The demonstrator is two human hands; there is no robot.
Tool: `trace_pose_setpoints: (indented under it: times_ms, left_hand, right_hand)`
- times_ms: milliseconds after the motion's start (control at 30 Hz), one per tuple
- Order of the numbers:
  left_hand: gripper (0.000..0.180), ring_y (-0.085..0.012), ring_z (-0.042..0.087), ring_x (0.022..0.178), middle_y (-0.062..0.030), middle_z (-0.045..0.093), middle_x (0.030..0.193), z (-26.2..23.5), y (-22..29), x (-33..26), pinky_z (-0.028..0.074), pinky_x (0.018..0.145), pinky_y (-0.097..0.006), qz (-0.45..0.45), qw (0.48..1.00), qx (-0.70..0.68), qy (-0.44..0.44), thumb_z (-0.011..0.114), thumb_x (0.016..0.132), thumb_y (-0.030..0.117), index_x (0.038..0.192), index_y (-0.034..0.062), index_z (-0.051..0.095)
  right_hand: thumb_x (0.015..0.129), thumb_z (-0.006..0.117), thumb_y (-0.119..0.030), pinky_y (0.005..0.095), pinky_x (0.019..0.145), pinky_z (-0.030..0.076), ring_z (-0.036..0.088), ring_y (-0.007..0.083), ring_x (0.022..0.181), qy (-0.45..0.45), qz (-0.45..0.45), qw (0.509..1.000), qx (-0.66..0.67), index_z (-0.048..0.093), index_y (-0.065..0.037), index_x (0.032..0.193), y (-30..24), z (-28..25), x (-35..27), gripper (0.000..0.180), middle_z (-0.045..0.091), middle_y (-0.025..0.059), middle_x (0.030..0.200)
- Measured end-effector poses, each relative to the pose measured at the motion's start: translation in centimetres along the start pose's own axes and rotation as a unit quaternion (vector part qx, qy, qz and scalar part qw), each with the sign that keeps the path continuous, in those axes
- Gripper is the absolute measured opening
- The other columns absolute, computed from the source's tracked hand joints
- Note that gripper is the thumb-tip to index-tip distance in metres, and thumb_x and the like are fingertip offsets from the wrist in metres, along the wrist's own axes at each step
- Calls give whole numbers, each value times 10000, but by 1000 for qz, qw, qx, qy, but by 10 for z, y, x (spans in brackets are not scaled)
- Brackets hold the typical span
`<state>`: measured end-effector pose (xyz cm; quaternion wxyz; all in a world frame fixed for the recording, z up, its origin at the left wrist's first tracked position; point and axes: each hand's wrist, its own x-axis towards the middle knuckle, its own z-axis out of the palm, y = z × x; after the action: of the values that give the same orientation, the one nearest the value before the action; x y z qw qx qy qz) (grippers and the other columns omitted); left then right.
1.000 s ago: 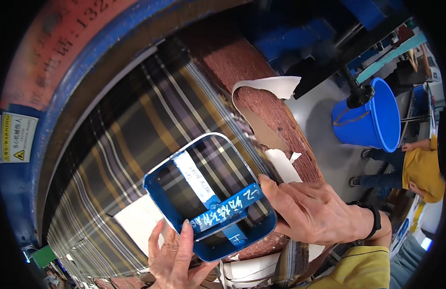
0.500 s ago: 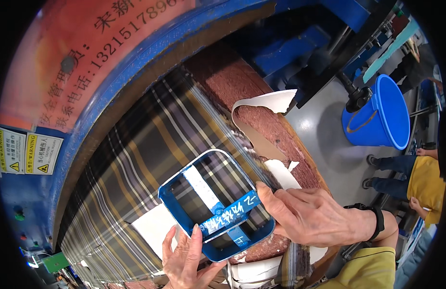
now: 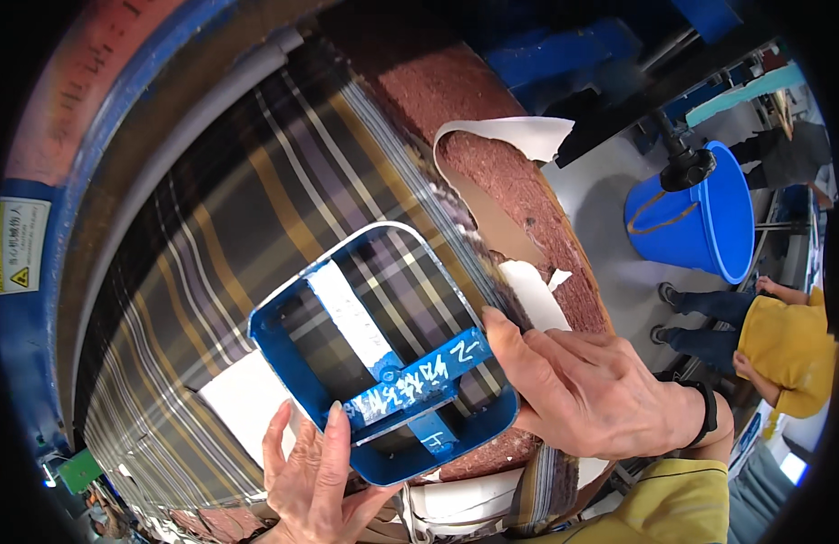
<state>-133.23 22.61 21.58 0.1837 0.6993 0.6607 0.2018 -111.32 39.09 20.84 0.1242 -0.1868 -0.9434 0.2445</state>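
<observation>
A blue cutting die (image 3: 418, 385), a rounded metal frame with crossbars and a white-painted strip, lies on plaid fabric (image 3: 211, 227) near the fabric's striped selvedge. My left hand (image 3: 315, 476) grips the die's lower left wall, fingertips over the rim and thumb beneath the near edge. My right hand (image 3: 592, 390) holds its right side, with the thumb and forefinger at the end of the crossbar. Plaid cloth shows through the die's openings. A white sheet piece (image 3: 247, 403) lies beside the left hand, partly covered by the die.
Under the fabric is a worn reddish board (image 3: 492, 172) with torn white scraps (image 3: 533, 290). A blue machine beam (image 3: 138, 118) arches over the far left. To the right stand a blue bucket (image 3: 682, 222) on the floor and a person in a yellow shirt (image 3: 787, 349).
My view has come closer and shifted, so the die looks larger. Both hands remain on the die; the die sits at nearly the same place along the fabric edge.
</observation>
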Motion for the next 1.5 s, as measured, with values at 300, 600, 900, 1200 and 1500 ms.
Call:
trace_pose_setpoints:
  times_ms: [300,600,900,1200,1500]
  left_hand:
    - [880,-365,617,1124,-263,605,1243,-1,-3,-1,357,1051,-557,5,1000,-9,-8,849,689,182,1390,-111,405]
    - [884,-349,614,1148,-256,618,1226,-2,-3,1,361,1051,-558,2,1000,-11,-15,854,686,187,1392,-105,408]
    - [797,-360,636,1126,-225,680,1126,-3,5,0,319,1092,-536,-63,997,-6,-51,833,691,159,1352,-94,465]
    - [902,-381,612,1127,-257,611,1227,0,0,0,392,1023,-557,-1,1000,-7,2,881,642,168,1378,-97,431]
    - [875,-390,604,1139,-261,599,1251,1,1,0,388,1028,-561,-2,1000,-17,10,876,661,164,1376,-93,440]
  right_hand:
    - [744,617,-28,275,482,512,568,132,564,-9,1,1000,-5,431,181,1297,0,-2,4,620,493,57,706]
    - [747,612,-17,275,482,514,568,128,566,-1,5,1000,-7,430,180,1297,0,-1,4,612,491,54,699]
    - [748,610,12,266,449,494,569,118,578,-11,3,1000,-10,431,187,1286,0,-2,3,593,475,58,714]
    - [740,605,15,268,440,482,564,137,603,-15,-8,1000,10,402,200,1296,1,-4,0,621,472,72,736]
    - [739,612,9,277,450,494,583,159,626,-21,-7,999,24,378,200,1309,1,-4,0,645,501,98,765]
